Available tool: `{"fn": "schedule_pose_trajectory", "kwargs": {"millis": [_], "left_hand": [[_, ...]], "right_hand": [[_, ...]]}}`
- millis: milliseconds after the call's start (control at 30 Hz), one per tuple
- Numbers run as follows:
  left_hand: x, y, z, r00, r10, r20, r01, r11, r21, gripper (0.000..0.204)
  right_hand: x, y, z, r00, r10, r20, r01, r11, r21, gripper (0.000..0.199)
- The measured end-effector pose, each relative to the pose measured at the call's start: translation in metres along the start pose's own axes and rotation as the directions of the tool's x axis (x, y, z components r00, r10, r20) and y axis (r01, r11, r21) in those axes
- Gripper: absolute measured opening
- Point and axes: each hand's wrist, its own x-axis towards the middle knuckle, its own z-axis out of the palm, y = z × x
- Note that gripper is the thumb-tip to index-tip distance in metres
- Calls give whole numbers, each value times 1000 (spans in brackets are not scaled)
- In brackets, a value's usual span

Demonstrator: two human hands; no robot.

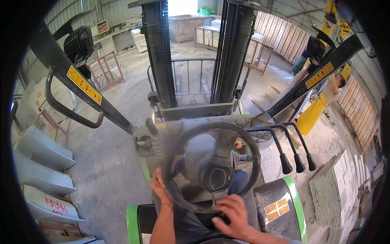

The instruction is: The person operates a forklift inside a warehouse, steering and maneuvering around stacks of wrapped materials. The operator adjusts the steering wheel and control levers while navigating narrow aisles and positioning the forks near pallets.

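Note:
A dark, dusty steering wheel with a round hub stands in front of me, above my legs. My left hand is at the lower left of its rim, closed against it, with part of the fingers hidden. At the lower right of the rim, beside the bottom spoke, lies my right hand. Its fingers are bent loosely and apart, and the thumb sticks out to the left. Three black-knobbed levers rise to the right of the wheel. Behind the wheel shows a small red knob.
Ahead stands the forklift's mast with a metal guard. Pale curved slabs lean at the left; stacked slabs lie at the right. A person in a yellow apron stands to the right. Metal racks stand farther off.

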Motion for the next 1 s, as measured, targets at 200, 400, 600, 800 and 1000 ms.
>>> {"fn": "schedule_pose_trajectory", "kwargs": {"millis": [200, 400, 600, 800, 1000], "left_hand": [[4, 4, 4, 999, -34, 22, 36, 997, -71, 41], [4, 10, 10, 998, 64, 22, -63, 998, -26, 41], [4, -5, 6, 1000, -5, 7, 6, 997, -77, 41], [8, -17, 7, 996, -72, -58, 74, 997, 34, 36], [4, -18, 4, 997, 45, 67, -32, 983, -182, 32]], "right_hand": [[6, 19, 15, 991, -110, -81, 100, 988, -114, 28], [14, 26, -2, 994, -86, -65, 77, 988, -131, 28], [22, 37, -13, 987, -105, -124, 81, 980, -184, 29], [66, 69, -53, 952, -5, -305, -92, 949, -301, 19], [181, 81, -42, 861, -63, -504, -53, 976, -213, 14]]}}
